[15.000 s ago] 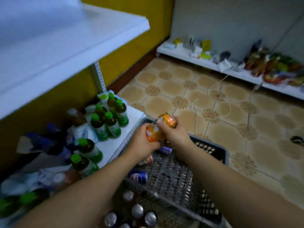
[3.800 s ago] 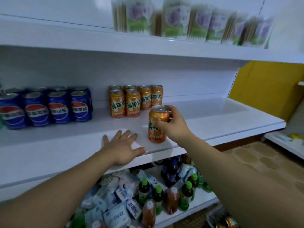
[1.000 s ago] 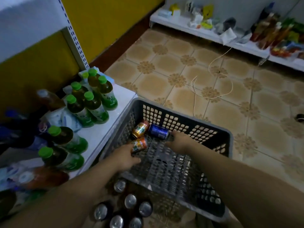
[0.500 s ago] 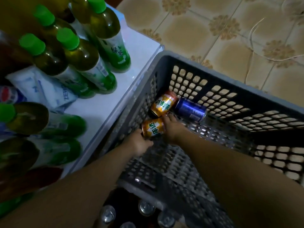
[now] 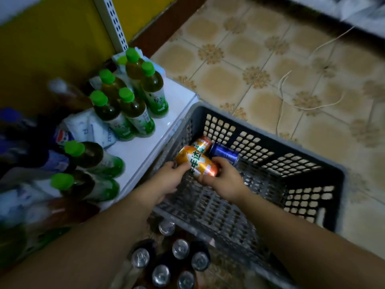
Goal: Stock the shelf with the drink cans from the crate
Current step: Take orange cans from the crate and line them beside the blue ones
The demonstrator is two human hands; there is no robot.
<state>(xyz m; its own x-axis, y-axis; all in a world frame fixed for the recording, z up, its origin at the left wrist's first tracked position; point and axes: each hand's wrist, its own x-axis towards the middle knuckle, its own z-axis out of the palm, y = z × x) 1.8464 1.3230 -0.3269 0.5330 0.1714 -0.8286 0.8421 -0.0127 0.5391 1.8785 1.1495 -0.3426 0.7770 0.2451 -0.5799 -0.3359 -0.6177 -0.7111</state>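
Note:
An orange drink can [image 5: 195,161] is lifted on its side above the floor of the grey plastic crate [image 5: 270,142]. My left hand [image 5: 168,180] grips its left end and my right hand [image 5: 223,180] grips its right end. A second orange can [image 5: 201,143] and a blue can [image 5: 224,153] lie on their sides in the crate's far left corner, just behind my hands.
The low white shelf [image 5: 135,149] left of the crate carries green-capped bottles [image 5: 133,109] and packets. Several upright cans [image 5: 166,265] stand below the crate's near edge. A white cord [image 5: 291,105] lies on the tiled floor to the right.
The orange can has risen off the crate floor between both hands since half a second ago. The camera has pulled back, showing more floor and shelf.

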